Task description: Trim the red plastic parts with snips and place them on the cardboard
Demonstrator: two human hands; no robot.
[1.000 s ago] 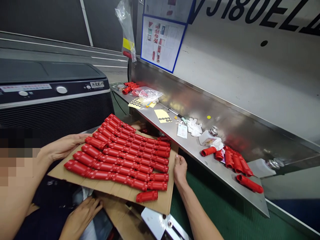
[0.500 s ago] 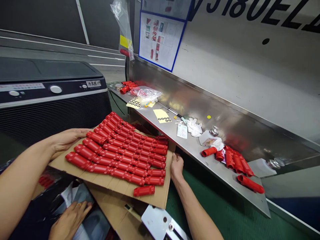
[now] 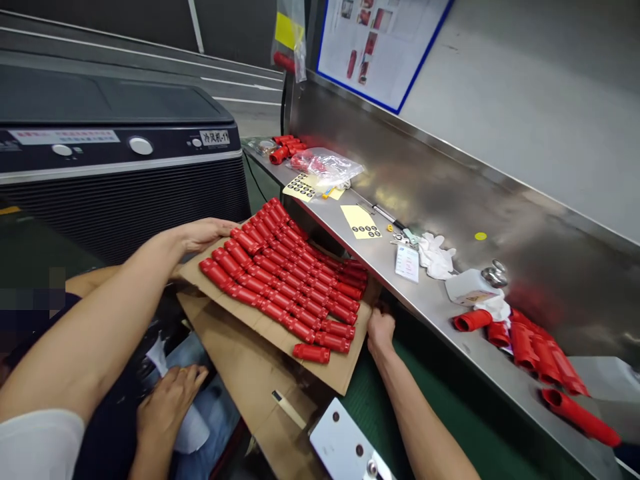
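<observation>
The fingers of the right hand [image 3: 380,330] are hidden behind the cardboard sheet [image 3: 340,370]; the blue-framed chart [image 3: 380,40] is cut off by the far edge, a patch at near left [image 3: 30,300] is blurred, and the printing on the tag [image 3: 407,263] is too small to be read.

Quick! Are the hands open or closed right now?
Left hand: open, flat against the cardboard sheet, holding it up.
Right hand: closed on the edge of the cardboard sheet.
</observation>
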